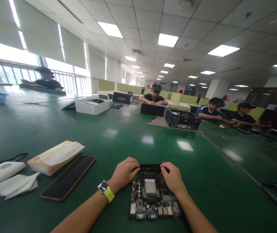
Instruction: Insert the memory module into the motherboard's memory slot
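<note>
A computer motherboard (pixel 138 194) lies flat on the green table, its ports facing me and a square silver processor (pixel 150 186) in its middle. Along its far edge runs a long thin black strip (pixel 150 167); its exact kind is hard to make out. My left hand (pixel 126 171), with a watch (pixel 104 187) on its wrist, has its fingers curled closed at the strip's left end. At the right end my right hand (pixel 172 176) is closed in a pinch, partly covering the board's right side. Both sets of fingertips are partly hidden.
To the left lie a phone (pixel 68 178), a tissue pack (pixel 56 157), a crumpled tissue (pixel 19 186) and a white device (pixel 1 176). Farther off are a white box (pixel 92 106) and an open computer case (pixel 183 119). Several people sit around the tables.
</note>
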The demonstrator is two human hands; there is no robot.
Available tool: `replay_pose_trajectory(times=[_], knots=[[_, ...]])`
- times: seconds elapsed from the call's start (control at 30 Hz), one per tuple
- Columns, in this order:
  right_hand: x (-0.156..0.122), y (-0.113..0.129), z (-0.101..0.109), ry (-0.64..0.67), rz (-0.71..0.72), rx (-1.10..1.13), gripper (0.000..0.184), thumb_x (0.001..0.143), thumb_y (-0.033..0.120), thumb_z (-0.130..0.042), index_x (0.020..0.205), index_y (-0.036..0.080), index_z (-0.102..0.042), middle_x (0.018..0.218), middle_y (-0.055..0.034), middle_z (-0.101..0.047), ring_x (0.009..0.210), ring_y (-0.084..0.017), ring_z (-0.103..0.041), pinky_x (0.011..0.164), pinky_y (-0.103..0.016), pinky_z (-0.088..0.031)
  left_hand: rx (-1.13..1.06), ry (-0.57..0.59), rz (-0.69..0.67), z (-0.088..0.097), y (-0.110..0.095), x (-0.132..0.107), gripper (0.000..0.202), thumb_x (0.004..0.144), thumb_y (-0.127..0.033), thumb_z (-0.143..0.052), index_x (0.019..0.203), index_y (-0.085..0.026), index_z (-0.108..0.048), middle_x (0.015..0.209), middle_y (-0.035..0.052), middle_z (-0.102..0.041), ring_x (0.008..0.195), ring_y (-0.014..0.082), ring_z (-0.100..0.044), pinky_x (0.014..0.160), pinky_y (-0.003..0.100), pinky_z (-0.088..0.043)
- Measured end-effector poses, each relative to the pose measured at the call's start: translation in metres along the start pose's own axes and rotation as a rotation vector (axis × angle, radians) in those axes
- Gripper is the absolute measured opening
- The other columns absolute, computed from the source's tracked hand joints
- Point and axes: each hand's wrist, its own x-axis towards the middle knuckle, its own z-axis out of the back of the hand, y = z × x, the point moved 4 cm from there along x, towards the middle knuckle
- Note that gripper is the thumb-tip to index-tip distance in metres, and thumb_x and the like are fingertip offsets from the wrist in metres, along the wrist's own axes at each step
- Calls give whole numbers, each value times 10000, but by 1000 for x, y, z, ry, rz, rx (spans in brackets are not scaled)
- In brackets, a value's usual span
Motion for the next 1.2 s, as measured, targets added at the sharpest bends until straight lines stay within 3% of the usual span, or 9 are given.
replay_pose_trajectory(times=[0.5,0.8,0.9,0.97,1.07,1.13,1.2], knots=[[0,4,2,26,-37,14,248,769,194,-463,843,183,-700,924,-62,-710,900,-209,-646,871,-329,-476,38,-20,1,-4,-6,3,116,868,-193,-513,833,-209,-622,893,26,-643,862,178,-572,765,271,-466],[0,4,3,11,-18,7,205,781,215,-492,829,184,-689,909,-64,-696,873,-208,-637,835,-321,-484,-15,-42,37,1,-9,2,131,829,-206,-559,951,-224,-601,918,24,-641,869,188,-583,747,276,-479],[0,14,9,-17,17,-44,210,799,226,-490,848,179,-688,948,-86,-684,925,-226,-614,878,-358,-464,-41,-74,57,0,-7,1,200,818,-216,-573,1017,-226,-594,971,35,-642,907,201,-591,774,298,-490],[-5,33,14,-29,64,-73,221,818,242,-489,894,182,-688,1009,-100,-668,990,-239,-585,916,-382,-438,-89,-120,68,0,-3,1,246,823,-233,-575,1069,-229,-579,1010,40,-639,922,201,-597,802,312,-496],[-22,76,9,94,221,-57,238,847,290,-509,1001,211,-672,1124,-86,-630,1074,-236,-535,964,-379,-393,-198,-212,105,0,5,1,278,843,-245,-557,1120,-227,-551,1031,41,-638,892,185,-612,796,309,-509],[-41,104,-6,319,383,-41,277,828,363,-571,1070,254,-649,1184,-50,-610,1107,-231,-509,980,-364,-366,-262,-272,138,0,11,1,279,853,-236,-541,1131,-218,-541,1036,45,-637,878,178,-618,753,294,-517],[-57,118,-21,480,472,-50,292,794,440,-615,1021,263,-663,1109,-29,-647,1039,-221,-535,937,-343,-378,-295,-313,162,2,16,1,262,858,-228,-530,1118,-206,-542,1031,50,-635,875,177,-618,709,280,-518]])
